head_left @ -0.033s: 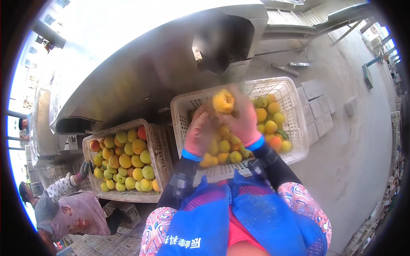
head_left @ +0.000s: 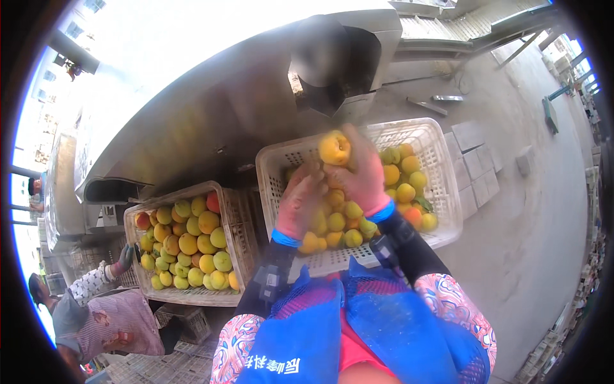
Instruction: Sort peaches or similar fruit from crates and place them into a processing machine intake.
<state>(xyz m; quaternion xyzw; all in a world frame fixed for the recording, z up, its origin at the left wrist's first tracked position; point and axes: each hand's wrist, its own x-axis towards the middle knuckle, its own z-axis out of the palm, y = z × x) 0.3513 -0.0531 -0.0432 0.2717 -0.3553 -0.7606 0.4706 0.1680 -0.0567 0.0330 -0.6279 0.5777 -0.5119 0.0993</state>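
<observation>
My right hand (head_left: 361, 173), in a pink glove with a blue band at the wrist, is closed round a yellow peach (head_left: 334, 148). The stem hollow of this peach shows on its right side. Just left of it is my left hand (head_left: 299, 201), also gloved in pink. Its blurred fingers are bent loosely, and no fruit shows in them. Both hands are over a white slatted plastic crate (head_left: 451, 192). Inside lie several yellow-green peaches (head_left: 405, 192), a few blushed red. My hands hide part of the fruit in the middle.
Left of my crate stands a second crate (head_left: 182, 296) heaped with peaches. A co-worker's gloved hand (head_left: 121, 261) touches its left side. Beyond both crates curves a large grey metal machine (head_left: 224, 109). Flat grey blocks (head_left: 472, 163) lie on the floor at right.
The peach in my right hand has turned slightly, and its hollow faces a little lower. My left hand has barely shifted. The crates stay where they were.
</observation>
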